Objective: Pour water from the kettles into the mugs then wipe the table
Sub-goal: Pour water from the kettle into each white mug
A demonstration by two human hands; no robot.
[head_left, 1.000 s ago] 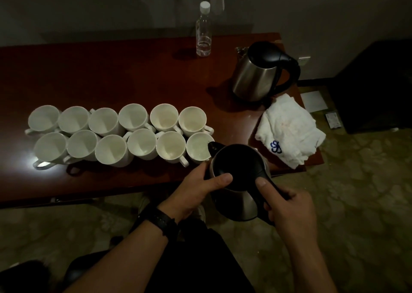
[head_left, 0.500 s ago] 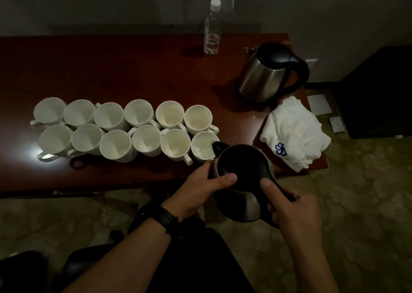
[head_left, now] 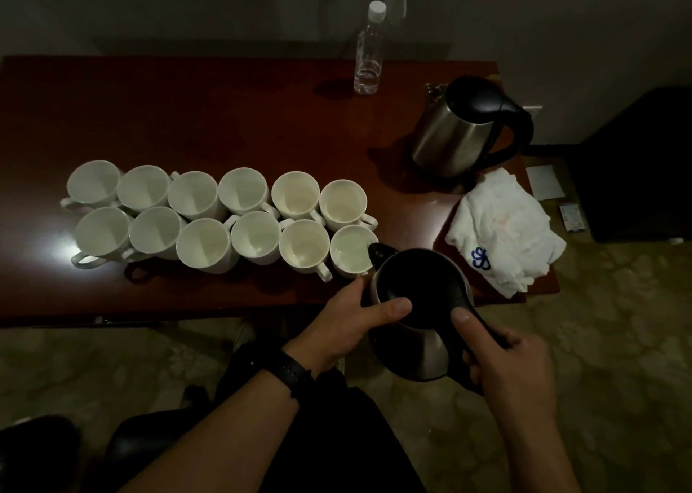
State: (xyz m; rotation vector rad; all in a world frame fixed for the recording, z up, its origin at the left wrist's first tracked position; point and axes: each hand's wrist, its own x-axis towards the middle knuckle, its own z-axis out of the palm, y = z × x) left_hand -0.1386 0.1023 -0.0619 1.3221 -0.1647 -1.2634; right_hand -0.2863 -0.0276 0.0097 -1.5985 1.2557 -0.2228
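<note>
Mugs [head_left: 202, 245]: twelve, white, two rows of six on counter [head_left: 224, 118]. Kettles: two. Upright kettle [head_left: 460, 133] at far right. Tilted kettle [head_left: 415, 279] at near edge, spout over near-right mug [head_left: 350, 254]; right grip [head_left: 505, 365] curled round its handle, left grip [head_left: 344, 324] clasping its body. One cloth [head_left: 501, 230], one bottle [head_left: 369, 54].

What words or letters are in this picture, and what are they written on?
Blue curly mark on the white cloth: looks like a logo, too blurred to read as letters.
Small card on the floor: print too small to read.
Held kettle, other kettle, mugs, bottle: no words show.
</note>
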